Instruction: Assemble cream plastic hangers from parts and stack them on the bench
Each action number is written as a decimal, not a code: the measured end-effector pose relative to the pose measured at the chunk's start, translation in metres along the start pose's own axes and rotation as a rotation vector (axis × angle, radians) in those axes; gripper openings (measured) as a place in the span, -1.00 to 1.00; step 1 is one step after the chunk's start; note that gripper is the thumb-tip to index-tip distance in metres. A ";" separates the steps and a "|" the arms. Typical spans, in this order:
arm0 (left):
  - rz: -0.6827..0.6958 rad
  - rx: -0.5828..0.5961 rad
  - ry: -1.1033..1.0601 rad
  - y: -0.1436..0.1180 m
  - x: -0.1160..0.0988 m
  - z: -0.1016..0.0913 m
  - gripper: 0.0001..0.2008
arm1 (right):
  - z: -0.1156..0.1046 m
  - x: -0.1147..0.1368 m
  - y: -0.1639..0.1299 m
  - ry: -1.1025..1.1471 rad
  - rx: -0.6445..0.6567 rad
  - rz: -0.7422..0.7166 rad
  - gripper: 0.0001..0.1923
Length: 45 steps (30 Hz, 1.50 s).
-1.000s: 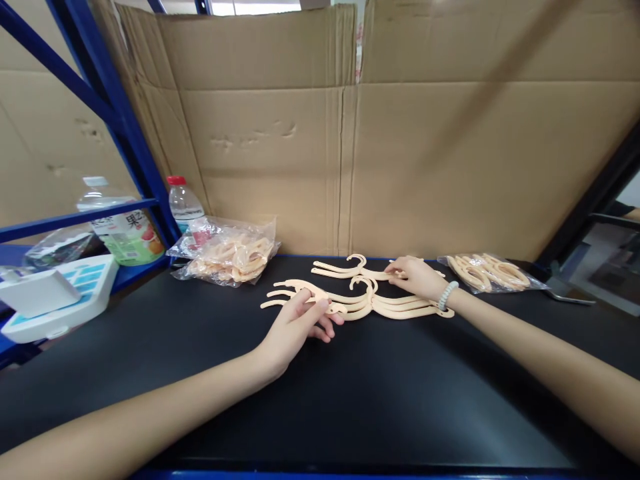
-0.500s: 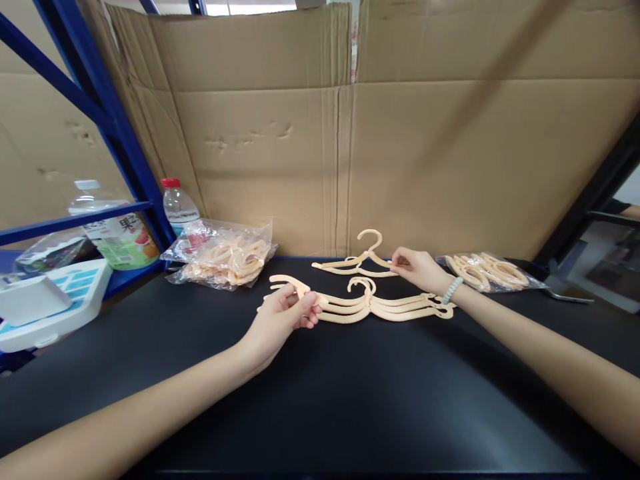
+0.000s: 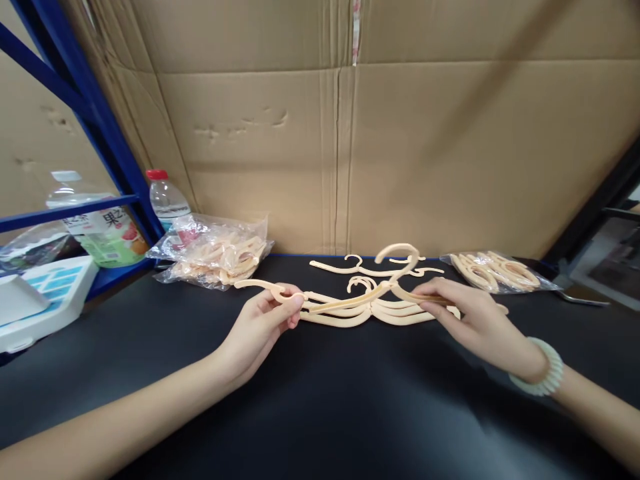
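My left hand [image 3: 273, 317] pinches a loose cream plastic hanger arm [image 3: 255, 285], whose curved end sticks out to the left. In my right hand [image 3: 465, 317] is a cream clothes hanger [image 3: 350, 301], gripped by its right side and raised off the table, its hook upward. That hanger's left end comes close to my left fingertips; whether they touch I cannot tell. Several more hangers lie in an overlapping row [image 3: 340, 322] below it, partly covered by the held hanger and my hands. Farther back lie more hanger parts [image 3: 345, 269].
A clear bag of hanger pieces [image 3: 220, 257] is at the back left, another bag [image 3: 495, 272] at the back right. Bottles [image 3: 167, 200] and a white-and-blue plastic item [image 3: 47, 293] stand left, by a blue rack [image 3: 107, 150]. Cardboard [image 3: 260, 133] walls off the black table's [image 3: 330, 413] rear.
My right hand has lifted a hanger from the back and brought it nearer, over the row. My left hand has shifted slightly left with its hanger arm. The view has tilted down a little.
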State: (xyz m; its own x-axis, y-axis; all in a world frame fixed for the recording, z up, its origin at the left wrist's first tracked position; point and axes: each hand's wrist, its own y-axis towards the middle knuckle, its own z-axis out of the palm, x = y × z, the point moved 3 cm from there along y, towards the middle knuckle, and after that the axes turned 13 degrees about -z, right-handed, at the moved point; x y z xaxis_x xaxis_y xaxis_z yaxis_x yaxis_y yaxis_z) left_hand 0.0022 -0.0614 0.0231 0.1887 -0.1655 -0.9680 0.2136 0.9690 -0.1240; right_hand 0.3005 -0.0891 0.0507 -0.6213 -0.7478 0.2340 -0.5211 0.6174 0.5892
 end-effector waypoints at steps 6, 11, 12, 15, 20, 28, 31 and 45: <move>-0.060 0.076 -0.094 -0.007 0.007 0.005 -0.85 | 0.013 -0.005 -0.019 0.004 -0.077 -0.024 -0.82; -0.165 0.128 -0.204 -0.011 0.009 0.008 -0.86 | 0.018 -0.008 -0.027 -0.020 -0.101 -0.005 -0.79; -0.184 0.130 -0.223 -0.012 0.009 0.008 -0.87 | 0.019 -0.008 -0.028 -0.026 -0.098 0.002 -0.79; -0.208 0.164 -0.254 -0.012 0.007 0.009 -0.87 | 0.018 -0.008 -0.027 -0.037 -0.103 -0.001 -0.81; -0.216 0.238 -0.293 -0.012 0.005 0.011 -0.88 | 0.018 -0.009 -0.029 -0.054 -0.098 -0.010 -0.79; -0.205 0.278 -0.297 -0.015 0.005 0.013 -0.89 | 0.019 -0.009 -0.030 -0.001 -0.101 0.021 -0.80; -0.198 0.271 -0.285 -0.015 0.004 0.013 -0.86 | 0.018 -0.007 -0.030 -0.012 -0.114 0.018 -0.81; -0.248 0.046 -0.153 -0.014 0.012 0.008 -0.78 | 0.022 0.010 -0.030 -0.052 -0.126 -0.057 -0.79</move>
State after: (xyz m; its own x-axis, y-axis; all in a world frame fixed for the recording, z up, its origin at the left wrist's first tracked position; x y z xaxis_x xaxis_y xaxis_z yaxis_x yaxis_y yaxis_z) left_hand 0.0089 -0.0789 0.0146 0.2668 -0.4255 -0.8648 0.3143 0.8866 -0.3393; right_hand 0.2976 -0.1098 0.0181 -0.6244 -0.7648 0.1590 -0.4806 0.5365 0.6937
